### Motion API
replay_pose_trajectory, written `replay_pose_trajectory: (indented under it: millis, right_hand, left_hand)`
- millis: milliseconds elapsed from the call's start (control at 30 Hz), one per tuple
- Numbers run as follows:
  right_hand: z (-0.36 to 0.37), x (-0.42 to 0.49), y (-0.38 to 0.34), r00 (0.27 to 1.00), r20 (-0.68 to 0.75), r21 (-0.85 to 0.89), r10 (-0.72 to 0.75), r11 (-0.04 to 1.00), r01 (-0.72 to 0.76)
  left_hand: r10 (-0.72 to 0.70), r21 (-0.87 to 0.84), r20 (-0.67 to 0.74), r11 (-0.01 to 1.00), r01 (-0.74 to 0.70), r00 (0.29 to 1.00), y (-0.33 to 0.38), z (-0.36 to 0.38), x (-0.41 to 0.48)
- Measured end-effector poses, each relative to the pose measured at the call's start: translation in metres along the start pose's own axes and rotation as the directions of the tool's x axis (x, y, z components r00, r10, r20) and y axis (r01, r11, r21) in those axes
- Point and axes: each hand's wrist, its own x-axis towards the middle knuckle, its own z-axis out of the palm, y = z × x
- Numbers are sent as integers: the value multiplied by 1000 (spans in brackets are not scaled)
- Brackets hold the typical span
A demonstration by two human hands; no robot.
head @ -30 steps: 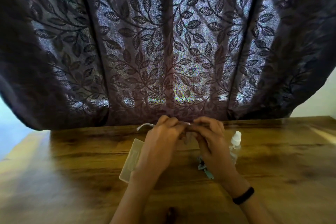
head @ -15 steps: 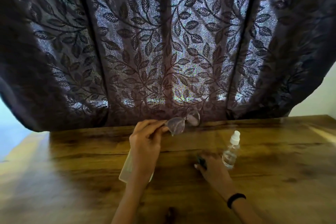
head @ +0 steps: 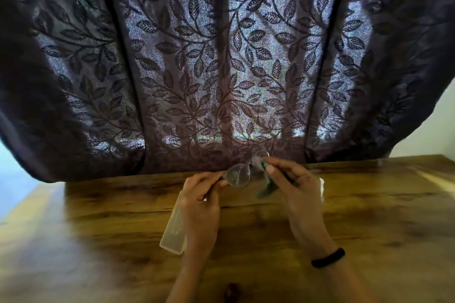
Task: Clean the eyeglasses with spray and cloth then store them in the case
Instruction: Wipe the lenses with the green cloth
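— Eyeglasses with round clear lenses [head: 238, 176]: where?
— Above the brown wooden table [head: 369, 216], in front of the dark leaf-patterned curtain [head: 221, 56]. The left hand [head: 202, 202] pinches the frame's left end; the right hand [head: 295, 184] grips a small green cloth [head: 267, 188] against the far lens (blurred there).
— The case?
— The translucent rectangular plastic case [head: 172, 231] lies on the table, partly under the left wrist.

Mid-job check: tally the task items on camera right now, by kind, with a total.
Eyeglasses: 1
Green cloth: 1
Clear case: 1
Spray bottle: 1, mostly hidden behind the right hand
Total: 4
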Motion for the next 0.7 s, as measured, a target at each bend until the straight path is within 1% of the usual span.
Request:
replay_pose_trajectory:
  millis: [33,67,133,200,233,333,400,500,567,633,700]
  right_hand:
    - [7,-1,-7,999,43,61,-16,998,13]
    - [13,-2,-11,997,67,70,-27,997,22]
    - [23,-6,-11,995,89,32,-43,999,40]
    - [29,-11,-6,990,115,-68,-78,994,86]
    - [30,-14,-3,987,124,-149,-101,982,119]
    - [27,-13,4,972,126,-408,-197,883,232]
    - [23,-8,5,969,101,-484,-226,840,247]
    - [22,-5,4,968,73,-505,-242,828,245]
    - [27,-9,3,953,118,-524,-279,797,299]
    - [32,-16,3,910,211,-549,-356,728,411]
    - [32,-22,3,871,298,-558,-392,669,491]
  left_hand:
    - [0,-4,2,1000,0,1000,1,2,-1]
    - [-4,-12,5,1000,5,1000,2,5,-3]
    - [-9,-24,9,1000,9,1000,4,8,-5]
    - [-8,-15,17,1000,8,1000,4,11,-6]
    - [-12,-10,21,1000,13,1000,5,12,-6]
    - [-32,-14,4,999,32,999,7,10,-4]
    - [-24,-11,-11,1000,23,1000,8,9,-2]
    - [-23,-8,-19,1000,23,1000,10,8,-1]
    - [-20,-2,-26,1000,20,999,11,10,-1]
    - [-18,13,-32,1000,18,999,10,12,1]
    - [-22,22,-39,999,23,999,9,12,3]
